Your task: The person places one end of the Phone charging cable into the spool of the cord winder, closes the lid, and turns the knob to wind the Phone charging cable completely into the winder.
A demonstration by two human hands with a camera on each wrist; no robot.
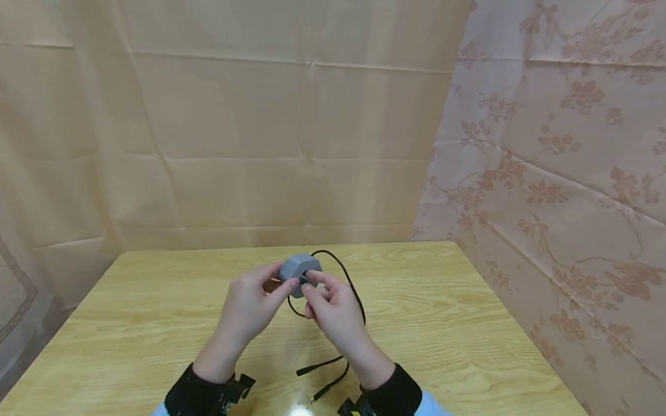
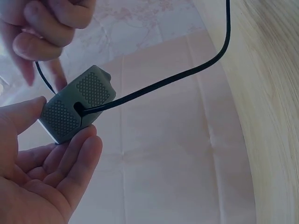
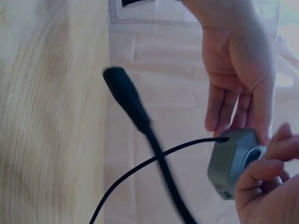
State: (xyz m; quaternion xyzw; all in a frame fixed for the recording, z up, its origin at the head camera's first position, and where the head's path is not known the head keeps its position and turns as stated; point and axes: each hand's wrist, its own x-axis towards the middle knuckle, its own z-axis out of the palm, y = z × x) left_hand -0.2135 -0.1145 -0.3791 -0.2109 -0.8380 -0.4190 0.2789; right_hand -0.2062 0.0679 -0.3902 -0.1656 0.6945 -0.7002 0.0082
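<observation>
Both hands meet over a grey faceted block [image 1: 296, 267] with dimpled grip panels and a round recess in one face. A black cable [image 2: 163, 86] passes out through a slot in its side. My left hand [image 1: 251, 300] holds the block by its edges, thumb on one side and fingers on the other. My right hand [image 1: 332, 303] has curled fingers, with thumb and index fingertips pinching at the recessed face. The right hand covers part of that face in the right wrist view. A black cable end [image 3: 125, 95] hangs near the right wrist camera.
A wooden table [image 1: 158, 324] lies beneath the hands. Two cable ends dangle below the right hand, a thicker socket end [image 1: 305, 370] and a slim plug [image 1: 320, 393]. A beige curtain [image 1: 231, 137] stands behind, a flowered cloth [image 1: 560, 179] at the right.
</observation>
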